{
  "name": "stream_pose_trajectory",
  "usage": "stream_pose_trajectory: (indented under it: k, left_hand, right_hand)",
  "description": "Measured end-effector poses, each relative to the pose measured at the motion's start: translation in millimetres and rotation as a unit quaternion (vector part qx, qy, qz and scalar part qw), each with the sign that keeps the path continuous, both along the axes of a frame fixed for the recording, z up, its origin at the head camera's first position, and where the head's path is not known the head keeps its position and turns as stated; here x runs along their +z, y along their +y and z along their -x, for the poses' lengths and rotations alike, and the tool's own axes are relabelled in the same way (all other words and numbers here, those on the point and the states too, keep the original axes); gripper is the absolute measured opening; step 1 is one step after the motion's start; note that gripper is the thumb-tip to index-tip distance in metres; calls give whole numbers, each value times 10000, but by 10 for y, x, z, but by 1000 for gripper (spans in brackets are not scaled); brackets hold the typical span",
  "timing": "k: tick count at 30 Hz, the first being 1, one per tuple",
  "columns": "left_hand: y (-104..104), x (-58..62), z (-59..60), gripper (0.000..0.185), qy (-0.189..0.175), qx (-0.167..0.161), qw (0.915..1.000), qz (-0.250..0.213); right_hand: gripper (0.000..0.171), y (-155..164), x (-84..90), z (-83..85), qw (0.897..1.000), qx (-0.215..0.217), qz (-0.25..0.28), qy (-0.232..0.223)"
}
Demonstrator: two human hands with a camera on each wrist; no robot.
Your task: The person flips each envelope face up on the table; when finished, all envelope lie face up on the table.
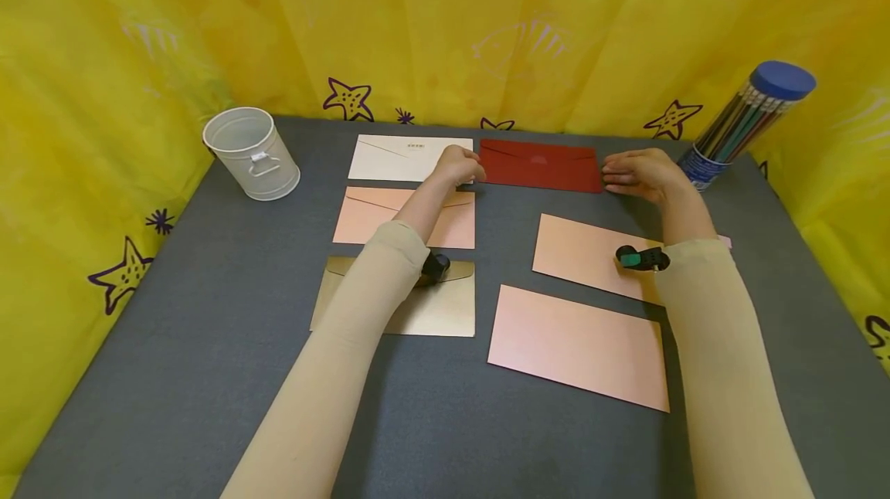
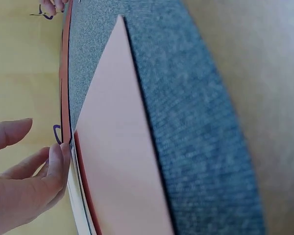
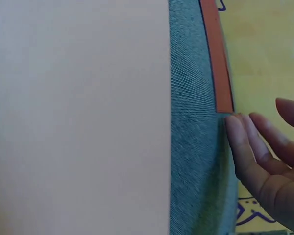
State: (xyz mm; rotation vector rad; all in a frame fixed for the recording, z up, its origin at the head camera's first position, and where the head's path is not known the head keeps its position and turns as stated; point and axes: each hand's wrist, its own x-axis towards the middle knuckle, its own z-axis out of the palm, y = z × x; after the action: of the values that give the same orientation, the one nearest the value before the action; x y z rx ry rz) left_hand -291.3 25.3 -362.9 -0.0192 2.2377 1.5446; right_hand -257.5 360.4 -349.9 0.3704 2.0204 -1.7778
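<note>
A red envelope [image 1: 538,171] lies flat at the back of the table, between the two hands. At its left edge the fingertips of my left hand [image 1: 459,165] touch it, over the right end of a white envelope [image 1: 382,161]. In the left wrist view the left thumb [image 2: 12,134] stands apart from the fingers. My right hand [image 1: 643,173] has its fingertips right at the red envelope's other end, fingers extended and thumb raised in the right wrist view. Below the white envelope lie a peach envelope [image 1: 358,221] and a gold one [image 1: 445,310], both partly behind the left arm.
Two pink envelopes, an upper one [image 1: 580,252] and a lower one [image 1: 577,344], lie slanted on the right, the upper partly under the right forearm. A white bucket [image 1: 253,163] stands back left. A blue-lidded tube of pencils [image 1: 740,124] stands back right. Yellow cloth [image 1: 431,28] surrounds the table.
</note>
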Motion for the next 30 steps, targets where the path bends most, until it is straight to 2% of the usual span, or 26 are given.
stream_pose_trajectory:
  k: [1,3,7,11,15,23,30]
  left_hand:
    - [2,4,0,51,12,-11,10000,-7]
    - [10,16,-8,51,65,-32,10000,-31]
    - [54,50,-54,51,199,-157,9997,-47]
    - [128,87,-129,54,216,-427,9988,-86]
    - [211,119,-224,56,-64,-728,9969,-305]
    - [348,181,-478,58,-835,-1277,9860,-678]
    - [440,200,-696,60,-1331,-1519,9771,-669]
  right_hand:
    - [13,12,14,-7,10000,23,-8,26]
    - [16,38,45,-25,9998,122,-108,72]
    - [39,91,106,-92,9972,421,-577,215]
    - [57,158,162,-194,9914,717,-1041,324]
    - [68,242,202,-314,9843,993,-1415,365]
    - [58,429,238,-581,9748,1292,-1782,362]
    - [59,571,260,-842,9669,1563,-2000,249]
